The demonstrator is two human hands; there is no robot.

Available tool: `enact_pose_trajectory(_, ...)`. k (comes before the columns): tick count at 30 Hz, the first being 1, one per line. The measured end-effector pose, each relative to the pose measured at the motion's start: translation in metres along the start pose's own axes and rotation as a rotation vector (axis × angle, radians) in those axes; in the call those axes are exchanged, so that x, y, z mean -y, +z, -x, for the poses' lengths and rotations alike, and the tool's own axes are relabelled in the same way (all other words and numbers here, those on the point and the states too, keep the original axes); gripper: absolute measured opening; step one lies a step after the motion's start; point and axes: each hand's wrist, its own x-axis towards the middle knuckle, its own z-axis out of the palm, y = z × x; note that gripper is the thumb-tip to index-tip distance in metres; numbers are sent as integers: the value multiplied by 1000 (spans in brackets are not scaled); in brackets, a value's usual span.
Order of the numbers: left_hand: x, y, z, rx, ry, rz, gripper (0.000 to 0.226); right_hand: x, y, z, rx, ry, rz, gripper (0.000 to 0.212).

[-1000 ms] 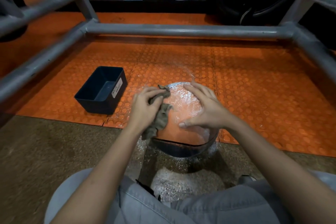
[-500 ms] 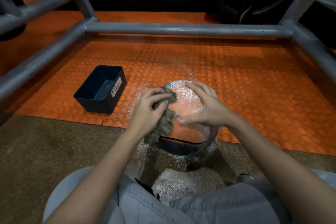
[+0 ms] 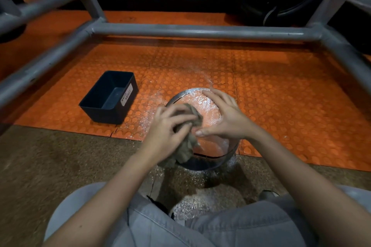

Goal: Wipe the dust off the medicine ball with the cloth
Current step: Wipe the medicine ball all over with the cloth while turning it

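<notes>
"Where is the medicine ball (image 3: 203,104) seen?"

"Just below the middle of the frame, at the edge of the orange mat (image 3: 281,96). White dust is seen on its top."

"What is held?"

"The cloth (image 3: 186,148) is gripped by the left hand (image 3: 170,132), with fingers curled round it, and pressed on the ball. The right hand (image 3: 226,118) is laid flat on the ball, fingers straight, nothing gripped."

"Anything else?"

"A dark bin (image 3: 106,115) is seen at the middle left."

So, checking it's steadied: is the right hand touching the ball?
Touching. The head view shows the right hand spread flat on top of the dusty ball.
</notes>
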Motion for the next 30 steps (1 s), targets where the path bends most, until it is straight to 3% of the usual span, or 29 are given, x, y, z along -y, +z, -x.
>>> enact_pose_trajectory(3, 2, -3, -3, 42, 40, -46, 26, 4, 1, 0, 3, 4, 19, 111)
enact_pose_trajectory(8, 39, -8, -29, -80, -329, 134, 22, 6, 3, 5, -2, -1, 9, 115)
enact_pose_trajectory(10, 31, -4, -24, -80, -284, 115, 23, 4, 2, 4, -11, 9, -6, 116)
enact_pose_trajectory(15, 2, -5, 4, 49, 33, 5, 24, 3, 1, 1, -13, 17, -9, 113)
enact_pose_trajectory(17, 11, -7, 0, 36, 21, 28, 24, 5, 2, 2, -9, 15, 6, 114)
enact_pose_trajectory(22, 37, -8, -26, -123, -332, 229, 23, 4, 5, 3, -13, 26, 3, 117)
enact_pose_trajectory(28, 0, 1, 4, 10, -66, 32, 27, 1, 3, 0, -56, 74, -32, 116)
enact_pose_trajectory(30, 6, 0, 9, 39, -55, 30, 28, 3, -1, 0, -26, 85, -8, 117)
